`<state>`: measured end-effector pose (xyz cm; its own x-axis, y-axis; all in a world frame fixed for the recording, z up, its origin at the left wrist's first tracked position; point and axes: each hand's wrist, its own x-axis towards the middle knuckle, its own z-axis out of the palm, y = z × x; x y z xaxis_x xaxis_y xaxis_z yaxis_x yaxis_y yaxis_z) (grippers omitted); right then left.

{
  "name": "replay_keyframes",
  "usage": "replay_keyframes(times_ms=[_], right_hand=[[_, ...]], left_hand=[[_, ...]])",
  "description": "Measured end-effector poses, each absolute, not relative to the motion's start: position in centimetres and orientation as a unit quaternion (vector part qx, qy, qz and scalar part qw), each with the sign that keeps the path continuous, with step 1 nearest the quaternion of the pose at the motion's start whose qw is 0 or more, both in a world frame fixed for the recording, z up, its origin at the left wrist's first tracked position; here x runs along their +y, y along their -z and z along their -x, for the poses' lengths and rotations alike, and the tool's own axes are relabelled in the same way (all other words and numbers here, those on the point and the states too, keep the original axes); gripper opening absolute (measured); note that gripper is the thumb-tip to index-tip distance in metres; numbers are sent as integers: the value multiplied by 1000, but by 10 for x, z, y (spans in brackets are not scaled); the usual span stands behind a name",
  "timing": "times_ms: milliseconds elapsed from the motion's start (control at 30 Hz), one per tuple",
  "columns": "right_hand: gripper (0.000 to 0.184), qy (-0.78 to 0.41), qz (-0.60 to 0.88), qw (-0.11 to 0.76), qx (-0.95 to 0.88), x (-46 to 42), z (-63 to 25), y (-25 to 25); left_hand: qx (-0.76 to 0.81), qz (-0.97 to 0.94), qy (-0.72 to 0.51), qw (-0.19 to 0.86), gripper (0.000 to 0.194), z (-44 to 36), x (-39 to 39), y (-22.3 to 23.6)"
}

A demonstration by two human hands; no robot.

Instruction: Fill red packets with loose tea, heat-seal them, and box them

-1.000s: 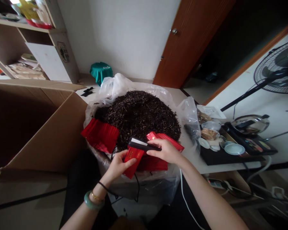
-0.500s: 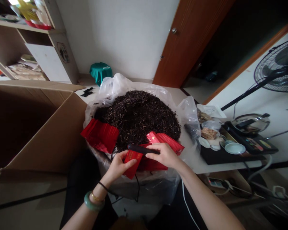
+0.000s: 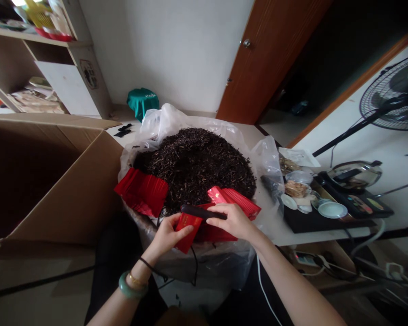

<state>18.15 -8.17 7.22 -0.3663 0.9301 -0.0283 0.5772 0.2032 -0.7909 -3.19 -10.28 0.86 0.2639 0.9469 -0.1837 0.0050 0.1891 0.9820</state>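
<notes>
- It is an indoor room, in a home or a small shop; which one cannot be told.
- In the upper middle: a pale wall (image 3: 163,54) and a brown door (image 3: 265,54).
- In the upper left: a filled shelf unit (image 3: 68,88).
- At the right: a standing fan (image 3: 394,93), a glass kettle (image 3: 357,175), pale dishes (image 3: 332,210).
- From left to centre: a cardboard box (image 3: 68,190), red packets (image 3: 144,192) and a dark heap (image 3: 204,167), as in packing work.

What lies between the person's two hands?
In the head view: the red packet in the left hand, the black device in the right hand, and other red packets beneath.
</notes>
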Motion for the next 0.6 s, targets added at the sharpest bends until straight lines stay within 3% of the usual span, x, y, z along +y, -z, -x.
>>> replay_keyframes(times_ms=[133, 267, 467, 600], right_hand=[[45, -410, 521, 280, -695, -77, -192, -64], [56, -356, 567, 341, -660, -64, -211, -49], [62, -277, 632, 424, -586, -46, -237, -12], [67, -269, 641, 453, -558, -45, -249, 5]], left_hand=[[484, -507, -395, 594, 49, 34, -103, -12], [531, -482, -446, 535, 47, 43, -107, -18], [620, -347, -570, 412, 67, 80, -114, -34], [606, -199, -667, 385, 53, 111, -105, -54]])
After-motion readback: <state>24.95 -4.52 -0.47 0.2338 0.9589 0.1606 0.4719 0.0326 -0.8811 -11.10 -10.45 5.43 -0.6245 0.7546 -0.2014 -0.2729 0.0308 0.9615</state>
